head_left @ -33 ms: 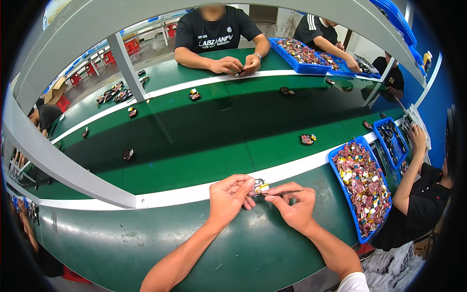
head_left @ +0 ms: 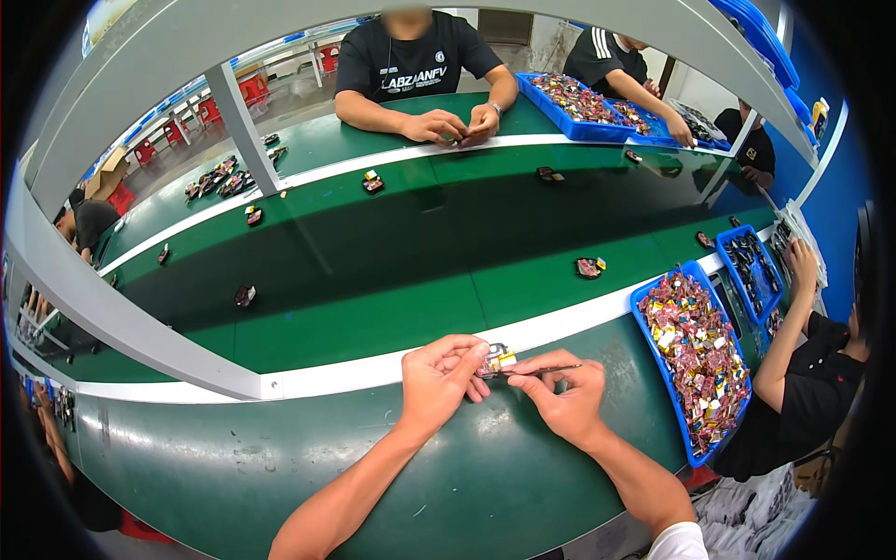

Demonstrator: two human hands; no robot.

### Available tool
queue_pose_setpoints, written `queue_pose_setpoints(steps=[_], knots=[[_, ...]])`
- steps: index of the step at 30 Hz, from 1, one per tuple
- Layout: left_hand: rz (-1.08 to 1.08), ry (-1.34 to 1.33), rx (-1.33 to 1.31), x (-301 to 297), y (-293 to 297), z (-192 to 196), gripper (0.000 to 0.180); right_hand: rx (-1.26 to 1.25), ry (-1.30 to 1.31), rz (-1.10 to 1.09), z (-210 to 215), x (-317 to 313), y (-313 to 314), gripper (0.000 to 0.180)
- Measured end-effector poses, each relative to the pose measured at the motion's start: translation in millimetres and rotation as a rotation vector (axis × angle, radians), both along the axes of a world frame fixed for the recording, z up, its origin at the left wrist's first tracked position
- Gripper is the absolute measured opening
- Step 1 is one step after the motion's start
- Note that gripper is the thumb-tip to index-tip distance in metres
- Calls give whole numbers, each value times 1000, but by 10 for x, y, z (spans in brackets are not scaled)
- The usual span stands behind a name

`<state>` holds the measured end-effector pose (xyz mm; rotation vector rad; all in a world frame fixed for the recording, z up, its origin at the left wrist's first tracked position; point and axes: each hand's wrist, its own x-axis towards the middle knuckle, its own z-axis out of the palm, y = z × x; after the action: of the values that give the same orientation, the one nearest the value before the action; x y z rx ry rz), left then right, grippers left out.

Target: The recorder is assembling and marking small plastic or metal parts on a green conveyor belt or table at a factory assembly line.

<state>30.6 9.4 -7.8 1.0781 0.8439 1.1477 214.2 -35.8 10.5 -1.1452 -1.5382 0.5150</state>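
2 hands on 1 tiny part

2 bare forearms come up from 6 o'clock and meet over the smooth green bench (head_left: 280,467). The left hand (head_left: 439,378) curls in, fingers pinched shut on a small blocky part (head_left: 497,358) with silver and yellow bits. The right hand (head_left: 565,397) sits just beside it at 3 o'clock, fingers closed narrow around a thin dark tool (head_left: 546,371) whose tip points at the part. At 3 o'clock a blue plastic tray (head_left: 653,359) holds many shiny little pieces. At 12 o'clock lies the flat green belt (head_left: 392,280).

Bare forearms, white short sleeve (head_left: 679,543) on the right.
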Motion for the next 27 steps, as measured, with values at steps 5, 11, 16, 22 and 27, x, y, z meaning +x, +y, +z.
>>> queue_pose_setpoints(steps=[5, 11, 16, 22, 27], knots=[[-39, 21, -16, -11, 11, -5, 18, 41, -61, 2, -16, 20, 6, 8], [-64, 100, 10, 8, -18, 72, 19, 77, -142, -7, 19, 15, 6, 12], [-27, 145, 7, 22, -32, 56, 18, 164, -182, 32, 15, -14, 9, 13], [-5, 185, 5, 65, -24, 34, 14, 257, -176, 56, -43, -12, 31, 14], [83, 198, -23, 4, 139, 77, 15, 275, -149, 21, 26, 13, 40, 15]])
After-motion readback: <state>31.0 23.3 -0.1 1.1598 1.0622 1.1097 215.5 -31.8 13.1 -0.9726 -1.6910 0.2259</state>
